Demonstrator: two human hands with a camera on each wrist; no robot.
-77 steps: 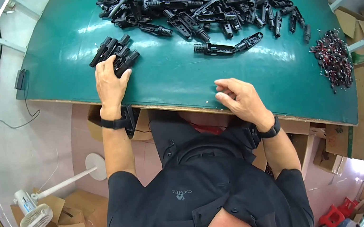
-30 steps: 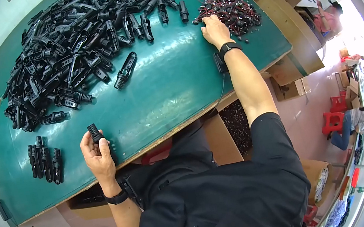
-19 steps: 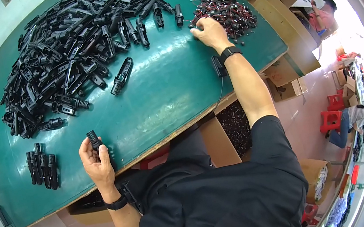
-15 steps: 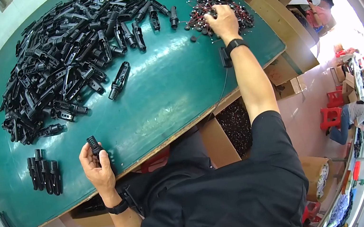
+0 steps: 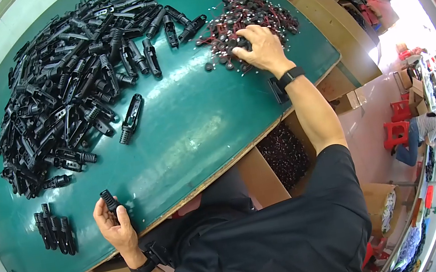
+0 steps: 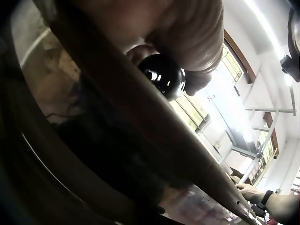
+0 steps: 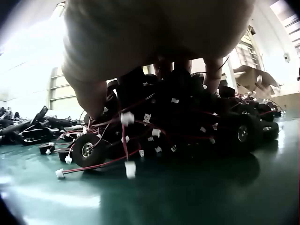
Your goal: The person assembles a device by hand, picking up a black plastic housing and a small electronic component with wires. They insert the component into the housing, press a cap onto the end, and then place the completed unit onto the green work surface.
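- Fingers of the person's left hand [image 5: 118, 231] were curled round a black, ribbed, tubular plastic part [image 5: 107, 200], held at 8 o'clock by the near table edge.
- At 1 o'clock the right hand [image 5: 264, 51] reached down, fingers bent and spread, into a pile of small black discs with thin red-and-black wires and white plugs [image 5: 250, 10]. Its fingertips touched the pile, but I couldn't tell whether they pinched anything.
- Half a second earlier that hand had been over the middle of the pile; it had since come to the near side, and the discs there had spread toward 7 o'clock. The left hand had kept its part throughout, so only the right was rummaging.
- One slim black part [image 5: 192, 27], upright beside the pile before, had swung to a slant.
- A big heap of similar black plastic parts [image 5: 62, 84] lay at 10 o'clock on the green table [image 5: 190, 140], with a small row of them [image 5: 56, 232] at 8.
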